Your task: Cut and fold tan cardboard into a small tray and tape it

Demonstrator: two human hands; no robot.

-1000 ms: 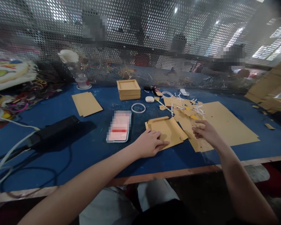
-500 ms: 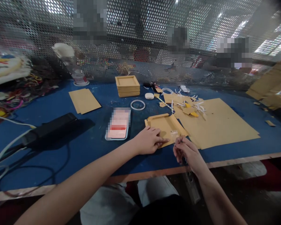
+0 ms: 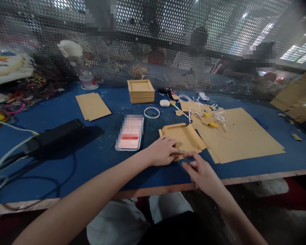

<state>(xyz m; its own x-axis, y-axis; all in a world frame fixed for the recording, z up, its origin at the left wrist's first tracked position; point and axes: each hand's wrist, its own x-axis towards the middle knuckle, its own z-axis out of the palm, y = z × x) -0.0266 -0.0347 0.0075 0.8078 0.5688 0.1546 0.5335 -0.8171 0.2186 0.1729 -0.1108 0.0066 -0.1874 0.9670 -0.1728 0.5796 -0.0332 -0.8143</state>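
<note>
A folded brown cardboard tray (image 3: 185,134) lies on the blue table, with raised flaps along its far and right sides. My left hand (image 3: 163,150) rests on its near left part, index finger stretched along the near edge and pressing down. At that same edge my right hand (image 3: 200,172) has its thumb and index finger bent around a clear plastic ruler (image 3: 183,164). The ruler is see-through and partly hidden by the fingers, so its full outline is hard to make out. Large flat cardboard sheets (image 3: 244,136) lie just right of the tray.
A phone (image 3: 130,132) lies left of the tray. Behind are a tape ring (image 3: 152,112), a white earbud case (image 3: 164,103), stacked cardboard trays (image 3: 141,92) and paper scraps (image 3: 206,117). Smaller sheets (image 3: 93,106) and a black power adapter (image 3: 53,139) lie left. A perforated metal screen (image 3: 148,44) stands behind.
My right hand has turned and moved the clear ruler from above the tray and the table's front to the tray's near edge. My left hand has stayed on the tray.
</note>
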